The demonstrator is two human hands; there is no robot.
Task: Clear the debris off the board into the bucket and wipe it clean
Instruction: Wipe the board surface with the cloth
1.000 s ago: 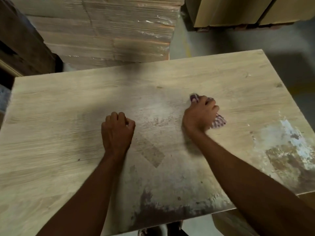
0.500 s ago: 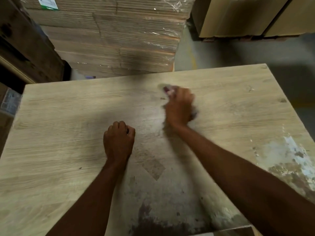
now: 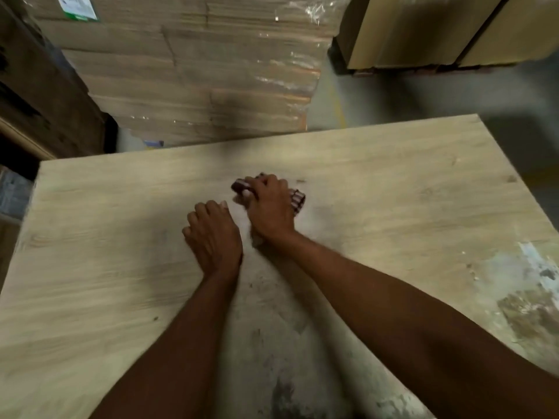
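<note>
the right hand [image 3: 270, 207] is gripping a bunched striped cloth [image 3: 298, 201] and pressing it onto the board [image 3: 393, 182] near its middle, a little toward the far edge. the left hand [image 3: 213, 237] is resting just beside it with fingers curled under, holding nothing that is showing, and seemingly bracing the board.

the step in hand is looking like wiping. to do it well, the cloth is needing firm, flat pressure and overlapping strokes, working from the cleaner far part toward the dirty patches. these are the grey smear [image 3: 281, 373] running to the near edge and the pale crusted stain [image 3: 526, 297] by the right edge, and both are probably wanting harder rubbing. the bucket is not showing, so where loosened grit should be going i cannot tell.

the board is offering wide bare room left and right of the hands. its far edge is dropping to the floor [image 3: 453, 95], with a wrapped stack of cardboard [image 3: 211, 71] beyond, well apart.
</note>
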